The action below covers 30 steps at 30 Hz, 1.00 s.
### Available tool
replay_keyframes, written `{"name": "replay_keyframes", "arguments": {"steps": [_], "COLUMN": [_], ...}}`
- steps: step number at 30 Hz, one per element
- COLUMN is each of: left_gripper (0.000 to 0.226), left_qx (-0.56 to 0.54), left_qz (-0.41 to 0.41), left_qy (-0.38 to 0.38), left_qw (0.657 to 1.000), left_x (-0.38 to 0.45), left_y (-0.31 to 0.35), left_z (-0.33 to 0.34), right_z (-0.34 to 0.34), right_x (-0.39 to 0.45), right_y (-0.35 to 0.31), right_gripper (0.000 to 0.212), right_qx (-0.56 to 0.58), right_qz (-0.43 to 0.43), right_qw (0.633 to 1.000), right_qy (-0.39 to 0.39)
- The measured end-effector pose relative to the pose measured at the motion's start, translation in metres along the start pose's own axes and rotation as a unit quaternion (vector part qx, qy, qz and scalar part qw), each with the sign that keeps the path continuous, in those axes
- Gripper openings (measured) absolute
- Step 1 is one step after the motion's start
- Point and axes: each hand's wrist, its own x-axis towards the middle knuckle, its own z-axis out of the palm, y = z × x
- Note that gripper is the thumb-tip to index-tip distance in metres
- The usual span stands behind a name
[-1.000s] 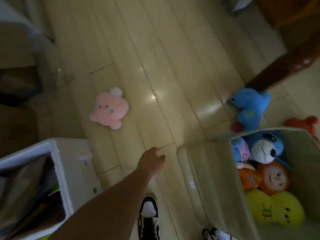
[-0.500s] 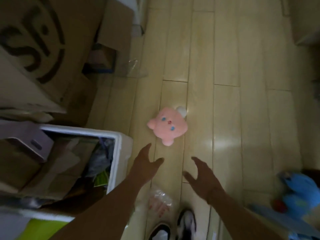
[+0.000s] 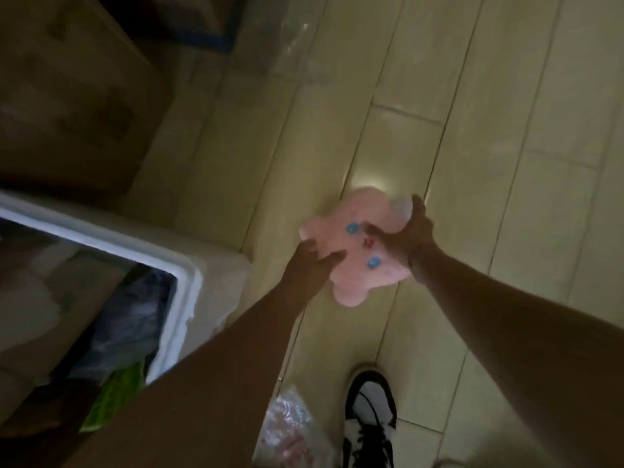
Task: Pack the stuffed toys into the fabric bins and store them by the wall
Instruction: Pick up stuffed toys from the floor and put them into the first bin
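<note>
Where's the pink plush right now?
In the head view the pink plush is just right of centre on the wooden floor, between the left hand and right hand, right of the white foam box.
</note>
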Motion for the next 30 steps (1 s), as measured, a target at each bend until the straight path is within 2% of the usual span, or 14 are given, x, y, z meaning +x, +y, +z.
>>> {"name": "replay_keyframes", "arguments": {"steps": [4, 6, 9, 12, 14, 16, 17, 18, 20, 23, 24, 26, 28, 30], "left_gripper": [0.093, 0.109, 0.105, 0.089, 0.081, 0.08, 0.079, 0.076, 0.07, 0.055, 0.052, 0.075, 0.067, 0.032], "left_qx": [0.005, 0.042, 0.132, 0.268, 0.336, 0.366, 0.374, 0.363, 0.279, 0.222, 0.258, 0.343, 0.387, 0.443], "left_qz": [0.013, 0.057, 0.131, 0.192, 0.226, 0.231, 0.235, 0.246, 0.259, 0.198, 0.181, 0.173, 0.16, 0.171], "left_qy": [0.06, 0.061, 0.098, 0.036, -0.078, -0.189, -0.221, -0.231, -0.196, -0.203, -0.234, -0.288, -0.356, -0.401], "left_qw": [0.998, 0.996, 0.978, 0.943, 0.911, 0.881, 0.869, 0.868, 0.904, 0.933, 0.92, 0.877, 0.835, 0.784], "left_x": [0.033, 0.032, 0.008, -0.04, -0.079, -0.121, -0.146, -0.172, -0.225, -0.311, -0.344, -0.399, -0.443, -0.475], "left_y": [-0.034, -0.042, -0.034, -0.009, 0.015, 0.04, 0.054, 0.066, 0.077, 0.066, 0.058, 0.035, 0.008, -0.026], "left_z": [0.027, 0.034, 0.022, 0.0, -0.003, 0.006, 0.013, 0.021, 0.037, 0.081, 0.096, 0.127, 0.156, 0.187], "right_z": [0.023, 0.027, 0.016, -0.016, -0.046, -0.079, -0.096, -0.112, -0.137, -0.16, -0.164, -0.167, -0.152, -0.134], "right_x": [0.014, 0.011, -0.014, -0.065, -0.107, -0.156, -0.185, -0.213, -0.273, -0.368, -0.398, -0.453, -0.498, -0.538], "right_y": [0.032, 0.044, 0.055, 0.066, 0.06, 0.057, 0.061, 0.069, 0.09, 0.127, 0.139, 0.17, 0.219, 0.275], "right_gripper": [0.11, 0.106, 0.099, 0.106, 0.12, 0.121, 0.116, 0.113, 0.107, 0.089, 0.082, 0.071, 0.064, 0.08], "right_qx": [-0.08, -0.042, -0.041, -0.164, -0.011, 0.128, 0.155, 0.184, 0.282, 0.446, 0.481, 0.526, 0.601, 0.68], "right_qz": [-0.014, 0.017, 0.067, -0.053, -0.118, -0.109, -0.096, -0.085, -0.03, 0.042, 0.06, 0.104, 0.13, 0.161], "right_qw": [0.997, 0.999, 0.994, 0.985, 0.993, 0.975, 0.97, 0.97, 0.959, 0.875, 0.842, 0.787, 0.722, 0.665], "right_qy": [-0.017, -0.028, -0.074, 0.025, -0.024, -0.147, -0.16, -0.136, -0.017, 0.184, 0.235, 0.304, 0.316, 0.262]}}
